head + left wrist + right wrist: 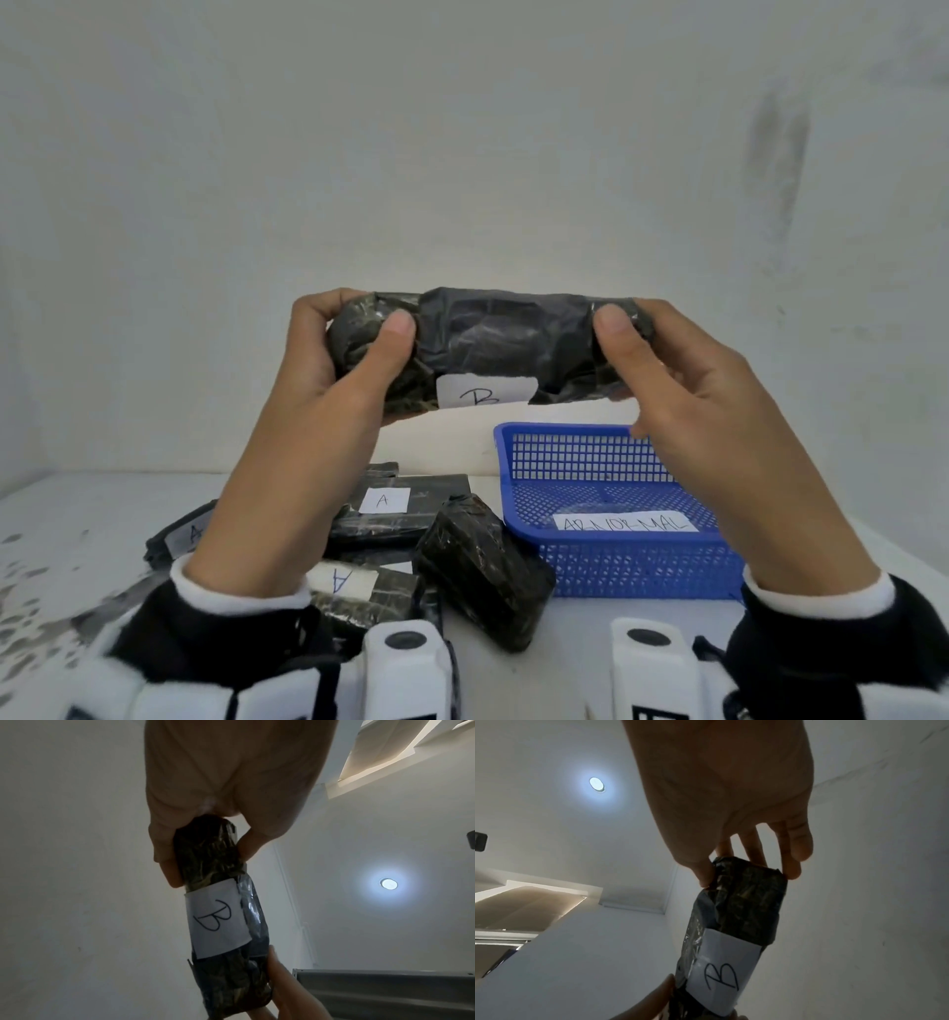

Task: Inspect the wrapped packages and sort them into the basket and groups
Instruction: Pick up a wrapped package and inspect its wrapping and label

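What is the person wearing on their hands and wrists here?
The hands themselves, the left hand and the right hand, are bare, with no gloves or rings in view. Each wrist has a black sleeve edged with a white cuff. Strapped near each wrist is a white, boxy camera unit with a dark round spot on top.

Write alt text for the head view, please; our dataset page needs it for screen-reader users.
Two hands, left hand and right hand, hold up a long black plastic-wrapped package by its ends, its white paper label reading B. Below, on a white table, lie more black wrapped packages, some labelled A, beside a blue plastic mesh basket labelled ABNORMAL.
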A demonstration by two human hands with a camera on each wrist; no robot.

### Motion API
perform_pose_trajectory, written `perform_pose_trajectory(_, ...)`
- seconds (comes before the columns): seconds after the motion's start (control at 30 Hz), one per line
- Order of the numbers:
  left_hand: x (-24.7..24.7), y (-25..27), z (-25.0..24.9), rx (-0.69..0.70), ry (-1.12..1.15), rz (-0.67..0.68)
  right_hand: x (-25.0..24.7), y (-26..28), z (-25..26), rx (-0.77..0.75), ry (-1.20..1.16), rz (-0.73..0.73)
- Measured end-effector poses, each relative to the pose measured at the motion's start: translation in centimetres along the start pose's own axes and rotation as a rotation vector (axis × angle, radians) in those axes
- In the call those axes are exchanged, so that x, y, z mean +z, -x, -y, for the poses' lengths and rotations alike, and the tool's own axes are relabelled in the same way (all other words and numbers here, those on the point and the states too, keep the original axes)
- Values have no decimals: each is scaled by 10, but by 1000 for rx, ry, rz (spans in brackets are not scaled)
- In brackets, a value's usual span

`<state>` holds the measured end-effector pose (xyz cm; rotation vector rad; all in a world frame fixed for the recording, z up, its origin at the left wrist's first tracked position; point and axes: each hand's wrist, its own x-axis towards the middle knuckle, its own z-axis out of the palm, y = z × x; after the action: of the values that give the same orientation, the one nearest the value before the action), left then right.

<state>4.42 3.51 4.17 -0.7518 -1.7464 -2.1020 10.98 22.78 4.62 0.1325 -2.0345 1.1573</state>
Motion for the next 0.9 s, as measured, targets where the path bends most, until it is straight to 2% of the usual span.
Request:
perform_pose_trajectory(0.2, 0, 2, -1, 13, -71, 44, -3, 1, 3, 12, 27, -15)
perform_pose_trajectory(0.33, 1, 3, -2, -9, -122, 27, -1, 2, 5, -5, -14, -3)
perform_pose_trajectory(0.47, 3, 4, -3, 38, -102, -12, 3, 3, 6, -18, -42, -4)
perform_pose_trajectory(0.63, 4, 7, -6, 12, -92, 16, 2, 1, 4, -39, -55, -61)
perform_pose_trajectory(0.9, 5, 11, -7, 15, -240, -68, 4, 4, 7, -51, -35, -31)
